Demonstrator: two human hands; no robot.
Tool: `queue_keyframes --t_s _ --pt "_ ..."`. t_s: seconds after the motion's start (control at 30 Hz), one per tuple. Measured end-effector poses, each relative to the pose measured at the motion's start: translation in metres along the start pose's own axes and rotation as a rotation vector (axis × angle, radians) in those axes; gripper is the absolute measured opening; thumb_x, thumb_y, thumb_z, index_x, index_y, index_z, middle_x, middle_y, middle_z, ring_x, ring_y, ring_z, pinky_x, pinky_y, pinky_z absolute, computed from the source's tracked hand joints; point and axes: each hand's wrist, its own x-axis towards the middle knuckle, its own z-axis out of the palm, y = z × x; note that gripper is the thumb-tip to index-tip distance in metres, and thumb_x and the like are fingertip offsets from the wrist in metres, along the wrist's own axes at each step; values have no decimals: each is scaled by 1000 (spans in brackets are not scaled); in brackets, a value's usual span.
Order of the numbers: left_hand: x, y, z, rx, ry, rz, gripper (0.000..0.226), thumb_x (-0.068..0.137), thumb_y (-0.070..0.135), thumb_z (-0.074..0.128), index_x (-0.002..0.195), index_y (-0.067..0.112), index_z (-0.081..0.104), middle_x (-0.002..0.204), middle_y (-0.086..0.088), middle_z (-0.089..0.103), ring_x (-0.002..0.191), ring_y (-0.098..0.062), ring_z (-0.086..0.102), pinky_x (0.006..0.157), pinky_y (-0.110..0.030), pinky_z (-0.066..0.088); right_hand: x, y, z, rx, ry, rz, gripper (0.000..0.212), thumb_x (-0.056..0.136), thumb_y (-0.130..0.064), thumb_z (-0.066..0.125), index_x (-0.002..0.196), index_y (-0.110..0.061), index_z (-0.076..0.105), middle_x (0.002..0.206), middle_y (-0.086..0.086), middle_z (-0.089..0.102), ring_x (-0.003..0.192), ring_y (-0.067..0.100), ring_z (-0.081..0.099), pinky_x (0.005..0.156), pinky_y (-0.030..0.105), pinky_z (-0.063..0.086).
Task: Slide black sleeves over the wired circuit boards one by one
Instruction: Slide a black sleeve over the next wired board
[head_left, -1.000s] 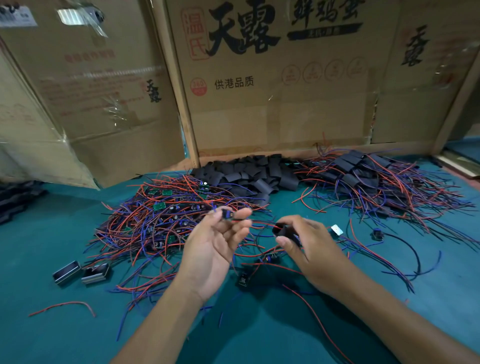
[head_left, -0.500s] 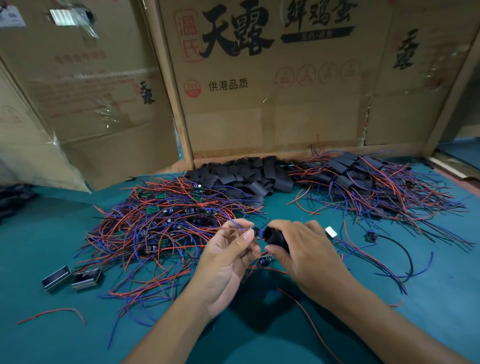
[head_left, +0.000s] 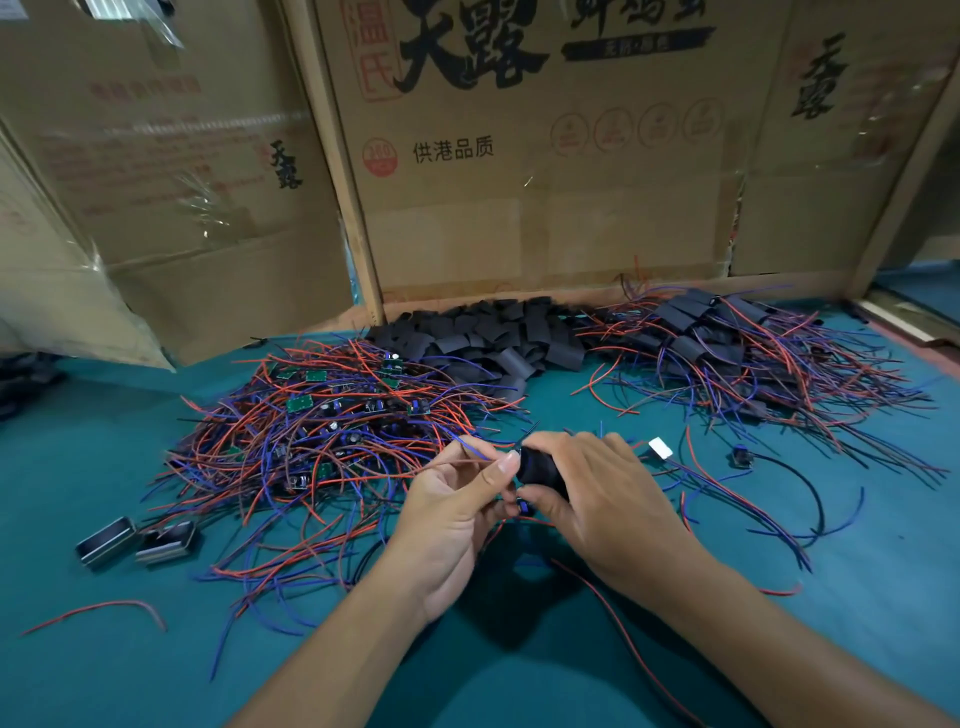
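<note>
Sliding sleeve (head_left: 540, 470) over board, held above worktop (head_left: 779, 649) | right hand (head_left: 597, 499) fingers curled around sleeve | left hand (head_left: 457, 499) pinching wires (head_left: 467, 451) at sleeve mouth; board itself hidden | advice: keep wires straight, feed them through first, push sleeve squarely | spare sleeves (head_left: 488, 338) heaped behind, bare boards (head_left: 322, 415) left.

The middle cardboard box (head_left: 545, 156) carries large black characters 天露, a red frame with 温氏, the small black line 供港品质, and a red round stamp reading 360. The left box (head_left: 171, 171) and the right box (head_left: 831, 130) each show 天露 written vertically.
</note>
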Motion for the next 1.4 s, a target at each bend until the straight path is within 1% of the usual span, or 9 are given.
queue_keyframes --t_s 0.23,0.37,0.53,0.77,0.93,1.1,1.17,1.27,1.4 --pt "0 0 1 -31 -10 -37 12 77 21 78 76 23 66 74 -4 59 62 -14 56 59 -22 50 -2 -2 -1 175 -53 78 45 95 -41 43 118 -6 60 103 7 65 95 29 61 77 33 43" --pt "0 -1 2 -33 -22 10 6 84 12 67 86 18 68 77 -8 62 64 -17 59 60 -25 51 -1 3 -2 172 24 53 41 95 -35 46 117 -2 59 100 9 63 90 31 59 77 30 41" --pt "-1 -2 1 154 32 123 6 81 16 72 79 18 68 70 -8 61 59 -16 58 57 -22 49 -2 2 -2 106 47 42 43 96 -38 45 116 -3 61 98 8 63 88 32 61 74 35 44" --pt "-1 -1 0 177 12 76 11 82 20 72 73 21 66 69 -4 60 57 -15 54 53 -23 45 -1 2 -3 47 38 -9 42 96 -39 46 115 -7 64 97 3 64 88 27 61 71 32 46" --pt "-2 -1 0 252 95 115 15 75 29 79 75 18 69 56 -2 45 52 -14 40 52 -22 38 -2 5 -3 76 -16 -21 50 95 -48 44 119 -8 61 102 3 63 93 26 59 76 34 47" --pt "-4 0 1 287 106 140 10 78 23 74 71 19 69 51 -1 39 48 -13 34 49 -22 33 -1 4 -1 28 5 -24 39 95 -35 44 113 -7 65 94 5 65 85 30 62 63 39 54" --pt "-4 -1 2 335 125 178 9 79 25 74 77 17 72 52 -1 41 49 -14 33 48 -25 28 -1 4 -2 4 11 -22 40 96 -35 42 111 -7 67 90 5 65 83 30 63 59 37 54" --pt "-5 0 2 408 123 242 23 78 36 73 87 15 75 55 -1 45 52 -16 34 50 -29 27 -1 1 -4 -10 3 -3 43 95 -36 39 110 -7 67 87 5 66 81 29 64 57 35 53" --pt "-4 2 1 510 76 303 12 85 27 70 86 18 77 56 15 59 54 -1 51 56 -10 39 -1 1 -4 -13 4 -10 43 96 -36 38 107 -8 68 84 5 65 78 28 64 55 34 52"
